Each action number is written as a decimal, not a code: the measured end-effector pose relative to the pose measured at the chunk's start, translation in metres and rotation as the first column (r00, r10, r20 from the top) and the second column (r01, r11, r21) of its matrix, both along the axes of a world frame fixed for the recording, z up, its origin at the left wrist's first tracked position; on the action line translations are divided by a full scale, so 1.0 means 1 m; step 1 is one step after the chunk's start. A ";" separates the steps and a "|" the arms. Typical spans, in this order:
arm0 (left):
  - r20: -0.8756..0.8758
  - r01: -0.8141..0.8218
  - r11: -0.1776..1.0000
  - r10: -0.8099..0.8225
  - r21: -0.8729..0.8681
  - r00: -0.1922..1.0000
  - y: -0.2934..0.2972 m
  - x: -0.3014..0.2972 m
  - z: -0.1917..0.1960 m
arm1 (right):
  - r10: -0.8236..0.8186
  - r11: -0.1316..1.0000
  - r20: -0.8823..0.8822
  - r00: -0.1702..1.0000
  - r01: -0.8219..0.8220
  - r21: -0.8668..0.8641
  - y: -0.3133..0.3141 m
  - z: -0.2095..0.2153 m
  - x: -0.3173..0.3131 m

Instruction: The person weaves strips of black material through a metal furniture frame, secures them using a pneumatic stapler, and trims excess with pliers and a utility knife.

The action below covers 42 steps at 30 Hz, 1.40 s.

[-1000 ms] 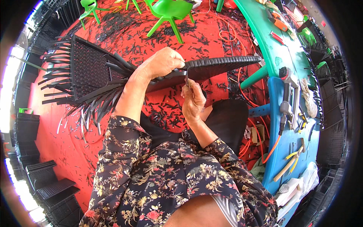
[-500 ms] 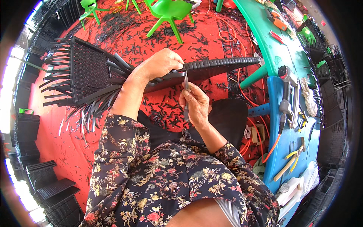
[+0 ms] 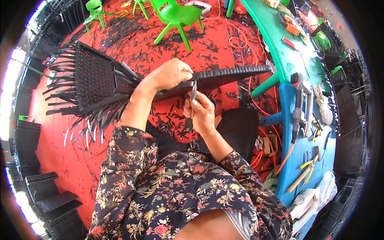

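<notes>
A black woven piece of furniture [image 3: 96, 78] stretches across in front of me, with many loose black strips [image 3: 64, 102] fanning out at its left end. Its long edge [image 3: 232, 73] to the right is tightly wrapped in strip. My left hand [image 3: 172, 74] is closed over this edge, where the wrapping ends, pinching the black strip. Just below, my right hand [image 3: 202, 114] grips a narrow tool with a pointed silver blade [image 3: 193, 93]. The tip points up at the strip beside my left fingers. My right palm partly hides its dark lower end.
At the right, a green and blue table [image 3: 288, 176] holds a power tool [image 3: 299, 108], a hammer [image 3: 306, 174], pliers and white cord [image 3: 324, 106]. Green chairs [image 3: 178, 18] stand ahead. Black scraps and orange hoses [image 3: 254, 98] lie over the red floor covering [image 3: 76, 156].
My right hand has shifted slightly left and down, and the tool in it now leans more. The left hand still grips the edge at the same spot. The whole view has shifted a little.
</notes>
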<state>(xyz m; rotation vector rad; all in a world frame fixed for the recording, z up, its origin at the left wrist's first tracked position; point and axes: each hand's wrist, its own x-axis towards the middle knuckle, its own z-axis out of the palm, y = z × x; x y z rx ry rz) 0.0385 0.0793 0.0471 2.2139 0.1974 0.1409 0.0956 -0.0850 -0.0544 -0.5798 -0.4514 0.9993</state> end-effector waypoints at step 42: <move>-0.074 -0.147 0.989 0.145 -0.029 0.987 -0.016 -0.001 -0.007 | 0.312 0.900 0.440 0.842 -0.115 -0.420 -0.081 0.066 0.025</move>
